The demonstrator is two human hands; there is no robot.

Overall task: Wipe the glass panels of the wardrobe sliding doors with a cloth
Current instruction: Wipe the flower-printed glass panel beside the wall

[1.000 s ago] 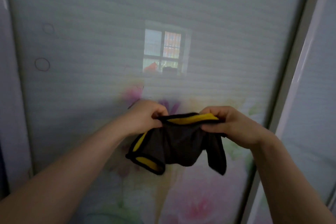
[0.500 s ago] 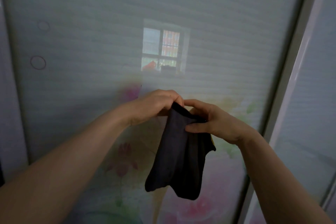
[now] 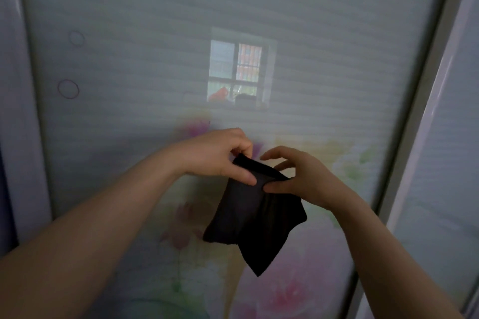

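No legible txt/labels/nos. anywhere: glass panel [image 3: 155,33], cloth [image 3: 248,215] both unmarked.

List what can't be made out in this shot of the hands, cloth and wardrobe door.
- Head view: the cloth hangs bunched; its far face is hidden by its own folds.
- Left hand: its fingertips are tucked behind the cloth's top edge.
- Right hand: its palm faces away.
- Glass panel: top and bottom are cut off by the frame edges; smears cannot be told from reflections.
- Neighbouring panel: cut off at the right edge.

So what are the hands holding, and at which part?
Both hold the dark cloth at its top edge: left hand grips the upper corner, right hand pinches beside it.
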